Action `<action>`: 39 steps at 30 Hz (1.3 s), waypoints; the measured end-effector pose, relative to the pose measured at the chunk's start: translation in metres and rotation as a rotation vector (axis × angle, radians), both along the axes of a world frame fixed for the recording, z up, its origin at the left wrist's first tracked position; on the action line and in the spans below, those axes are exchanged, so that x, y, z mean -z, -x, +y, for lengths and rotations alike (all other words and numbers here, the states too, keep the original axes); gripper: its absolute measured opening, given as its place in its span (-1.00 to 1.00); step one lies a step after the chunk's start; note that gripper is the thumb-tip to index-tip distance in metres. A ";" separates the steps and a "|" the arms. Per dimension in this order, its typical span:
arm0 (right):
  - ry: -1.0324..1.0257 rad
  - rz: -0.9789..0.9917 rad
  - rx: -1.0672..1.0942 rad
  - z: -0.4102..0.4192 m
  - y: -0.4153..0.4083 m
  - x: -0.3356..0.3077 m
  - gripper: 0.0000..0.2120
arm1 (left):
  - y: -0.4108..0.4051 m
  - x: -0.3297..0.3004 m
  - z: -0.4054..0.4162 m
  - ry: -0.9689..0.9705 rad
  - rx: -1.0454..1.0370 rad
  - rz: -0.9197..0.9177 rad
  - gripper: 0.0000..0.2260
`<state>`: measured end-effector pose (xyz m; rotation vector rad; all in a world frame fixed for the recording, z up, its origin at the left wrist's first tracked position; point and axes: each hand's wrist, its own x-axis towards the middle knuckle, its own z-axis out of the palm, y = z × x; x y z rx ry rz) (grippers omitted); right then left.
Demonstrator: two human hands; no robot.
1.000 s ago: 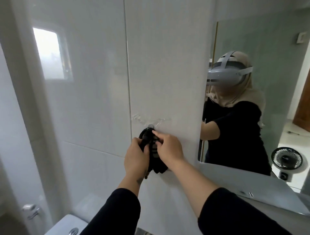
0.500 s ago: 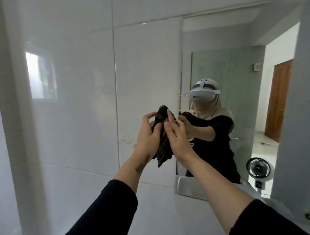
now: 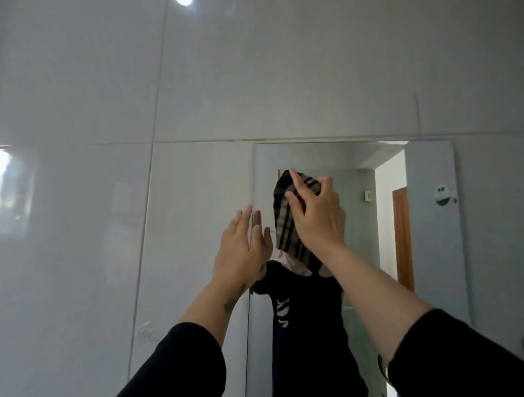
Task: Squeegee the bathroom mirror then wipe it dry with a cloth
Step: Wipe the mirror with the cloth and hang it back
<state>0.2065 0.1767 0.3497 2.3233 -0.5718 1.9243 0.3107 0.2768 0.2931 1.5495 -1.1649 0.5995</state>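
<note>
Right hand [image 3: 317, 215] raised against the mirror [image 3: 425, 226], fingers spread over a dark striped cloth [image 3: 286, 224] and pinning it to the glass in the upper left part of the pane. Cloth bunched under the palm, its upper end showing past the fingertips, its lower end hanging below the wrist in loose folds. Whether pressed flat or partly gripped between thumb and fingers: hard to tell from this angle, though clearly held by this hand alone.

Left hand [image 3: 241, 249] lifted beside the mirror's left edge, palm toward the wall, fingers straight and slightly apart, holding nothing; just left of the cloth and apart from it. Small dark mark visible on the left forearm [image 3: 229, 304] near the wrist. Both forearms bare, black sleeves [image 3: 181, 365] pushed back toward the elbows.

Mirror frameless, mounted on a glossy pale tiled wall [image 3: 85, 226], top edge level with a horizontal grout line. Reflected in the glass: a black garment with white lettering, a frosted glass partition, a wooden door [image 3: 402, 235] in a bright opening. Small round sticker-like mark [image 3: 442, 194] near the mirror's right edge. Bright light glare [image 3: 184, 2] on the tile at top.
</note>
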 end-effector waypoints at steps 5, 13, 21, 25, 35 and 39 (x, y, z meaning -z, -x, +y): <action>0.041 0.043 0.179 0.003 -0.028 -0.074 -0.32 | -0.033 -0.010 -0.033 -0.171 -0.217 -0.114 -0.46; 0.366 0.082 0.422 -0.010 -0.086 -0.076 -0.38 | -0.037 0.000 -0.053 -0.195 -0.276 -0.086 -0.11; 0.274 -0.023 0.467 -0.031 -0.072 -0.078 -0.47 | -0.042 0.000 -0.054 -0.188 -0.248 -0.057 -0.09; 0.180 -0.078 0.502 -0.055 -0.039 -0.079 -0.47 | -0.041 0.001 -0.052 -0.184 -0.240 -0.052 -0.10; -0.065 -0.198 0.639 -0.123 0.048 -0.077 -0.46 | -0.047 0.004 -0.056 -0.164 -0.267 -0.077 -0.07; -0.146 -0.265 0.651 -0.149 0.078 -0.075 -0.46 | -0.048 0.003 -0.058 -0.175 -0.301 -0.101 -0.06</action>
